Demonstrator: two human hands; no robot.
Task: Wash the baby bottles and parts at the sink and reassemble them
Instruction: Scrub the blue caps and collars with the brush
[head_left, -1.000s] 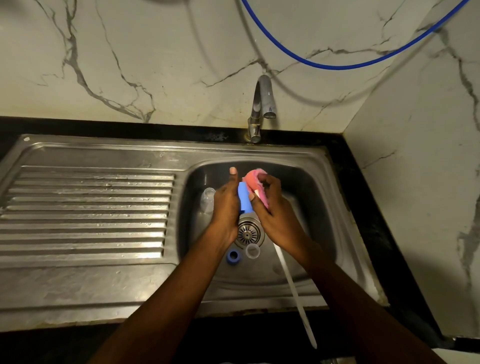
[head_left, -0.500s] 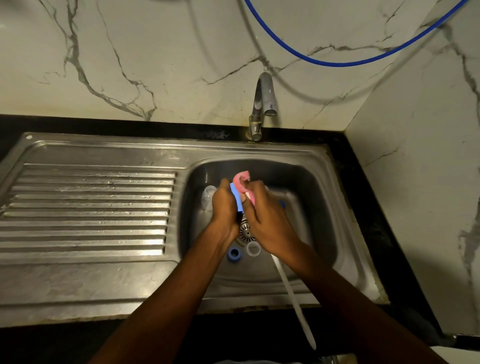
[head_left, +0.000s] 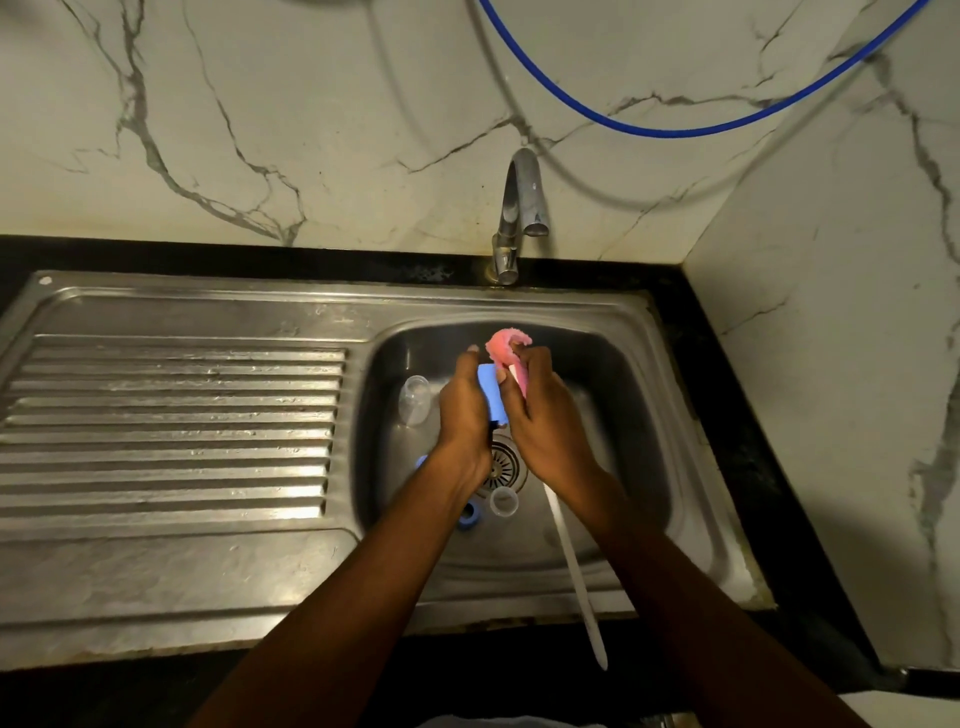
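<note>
Over the steel sink basin (head_left: 628, 395), my left hand (head_left: 465, 410) grips a blue bottle part (head_left: 492, 391). My right hand (head_left: 540, 415) grips a bottle brush with a pink sponge head (head_left: 506, 347) and a long white handle (head_left: 574, 571) that slants down past the sink's front edge. The pink head sits right above the blue part. A clear bottle piece (head_left: 414, 399) lies in the basin left of my hands. A blue ring (head_left: 470, 514) and a small clear cap (head_left: 503, 501) lie near the drain (head_left: 505, 462).
A steel tap (head_left: 519, 213) stands behind the basin, with no water visible from it. A ribbed draining board (head_left: 171, 431) stretches to the left. A blue hose (head_left: 675, 124) hangs across the marble wall. A marble side wall closes in on the right.
Both hands have shifted slightly within the basin while rubbing the pink sponge against the blue part. The loose parts near the drain have not moved.
</note>
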